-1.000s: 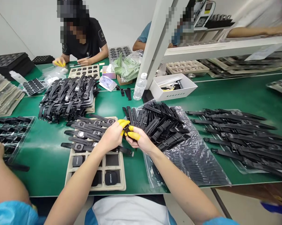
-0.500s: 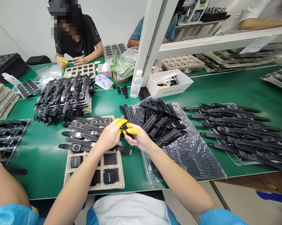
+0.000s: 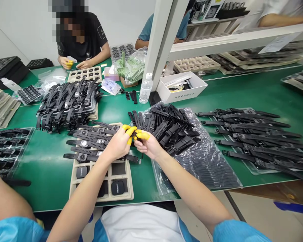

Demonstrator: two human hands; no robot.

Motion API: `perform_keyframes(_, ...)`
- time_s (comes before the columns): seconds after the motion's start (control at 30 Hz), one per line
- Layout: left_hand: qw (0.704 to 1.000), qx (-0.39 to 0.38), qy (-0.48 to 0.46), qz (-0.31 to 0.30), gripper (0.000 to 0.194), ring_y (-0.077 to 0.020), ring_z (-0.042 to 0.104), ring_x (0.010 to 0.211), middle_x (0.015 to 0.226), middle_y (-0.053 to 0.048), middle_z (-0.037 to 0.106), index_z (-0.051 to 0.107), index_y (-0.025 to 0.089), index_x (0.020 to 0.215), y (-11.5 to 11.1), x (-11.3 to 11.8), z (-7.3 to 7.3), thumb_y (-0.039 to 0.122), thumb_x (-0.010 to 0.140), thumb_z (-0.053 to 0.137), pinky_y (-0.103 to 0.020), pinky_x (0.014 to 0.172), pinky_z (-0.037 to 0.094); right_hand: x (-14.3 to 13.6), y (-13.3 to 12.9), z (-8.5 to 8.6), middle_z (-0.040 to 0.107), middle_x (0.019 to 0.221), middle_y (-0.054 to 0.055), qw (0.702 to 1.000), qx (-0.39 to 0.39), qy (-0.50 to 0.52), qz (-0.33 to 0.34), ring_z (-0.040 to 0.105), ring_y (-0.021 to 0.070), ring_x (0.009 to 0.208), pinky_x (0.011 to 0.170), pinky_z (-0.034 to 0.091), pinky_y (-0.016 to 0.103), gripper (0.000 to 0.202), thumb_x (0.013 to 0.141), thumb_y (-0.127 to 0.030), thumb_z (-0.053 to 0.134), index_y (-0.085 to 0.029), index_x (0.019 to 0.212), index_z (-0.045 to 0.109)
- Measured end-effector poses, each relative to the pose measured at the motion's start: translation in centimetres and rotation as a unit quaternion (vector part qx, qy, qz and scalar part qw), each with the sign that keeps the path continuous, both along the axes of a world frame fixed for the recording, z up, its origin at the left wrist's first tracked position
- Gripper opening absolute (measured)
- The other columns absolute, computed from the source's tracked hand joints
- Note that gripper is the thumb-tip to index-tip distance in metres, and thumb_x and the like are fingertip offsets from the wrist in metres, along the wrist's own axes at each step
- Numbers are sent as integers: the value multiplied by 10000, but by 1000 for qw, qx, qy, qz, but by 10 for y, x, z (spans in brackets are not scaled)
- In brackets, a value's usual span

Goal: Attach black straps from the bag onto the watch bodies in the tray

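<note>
My left hand [image 3: 118, 143], with yellow finger cots, is closed on a small black watch [image 3: 134, 133], mostly hidden by the fingers. From the other side my right hand [image 3: 149, 144], also in yellow cots, pinches a black strap at the watch; a dark end hangs under its fingers. Below the hands, a beige compartment tray [image 3: 129, 178] holds square black watch cases [image 3: 117, 188]. Strapped watches [image 3: 87, 143] lie in rows across its far part. Beside my right hand, loose black watch straps [image 3: 166, 129] are heaped on a clear plastic bag [image 3: 199, 168].
Strapped watches [image 3: 257, 134] lie in rows at right, and more are stacked [image 3: 68, 104] at back left. A water bottle [image 3: 145, 89] and a white box [image 3: 183, 90] stand by a white post [image 3: 161, 37]. A co-worker [image 3: 82, 43] sits opposite; another person's arm [image 3: 7, 198] is at left.
The fingers of both hands have shifted around the watch, which is now more covered. My right fingers are straighter, and a thin dark strap end shows below them. The view has tilted slightly.
</note>
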State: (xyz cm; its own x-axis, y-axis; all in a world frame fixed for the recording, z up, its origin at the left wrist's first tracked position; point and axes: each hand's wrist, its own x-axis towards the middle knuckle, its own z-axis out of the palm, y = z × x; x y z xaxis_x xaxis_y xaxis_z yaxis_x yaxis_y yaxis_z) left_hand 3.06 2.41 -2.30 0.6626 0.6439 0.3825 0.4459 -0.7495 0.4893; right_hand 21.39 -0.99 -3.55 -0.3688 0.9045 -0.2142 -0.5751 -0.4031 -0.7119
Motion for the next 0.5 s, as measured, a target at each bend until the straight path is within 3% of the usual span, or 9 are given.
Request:
perform_keyframes(0.13, 1000, -13, 9, -13, 482, -267, 595, 1222, 1286, -162, 595, 495, 122, 1501, -3, 0, 6, 221, 1039, 403, -437, 1101, 534, 0, 0, -3, 489, 519, -88, 1000, 0, -25, -9, 215, 34, 365, 351, 131, 155, 304, 818, -408, 742, -213, 880, 517)
perform_keyframes(0.3, 998, 0, 65, 27, 451, -311, 595, 1214, 1224, -170, 622, 578, 119, 1411, -4, 3, 4, 219, 992, 445, -501, 1091, 534, -2, -1, -2, 465, 503, -97, 998, -11, -68, -4, 188, 29, 356, 353, 104, 160, 319, 812, -425, 738, -224, 846, 492)
perform_keyframes(0.5, 988, 26, 143, 45, 393, -334, 619, 1155, 1180, -177, 628, 619, 111, 1329, -5, 2, 3, 239, 976, 504, -496, 1015, 571, -4, -2, -4, 443, 499, -94, 993, -8, -121, 4, 193, 33, 359, 360, 98, 165, 301, 830, -430, 711, -226, 819, 489)
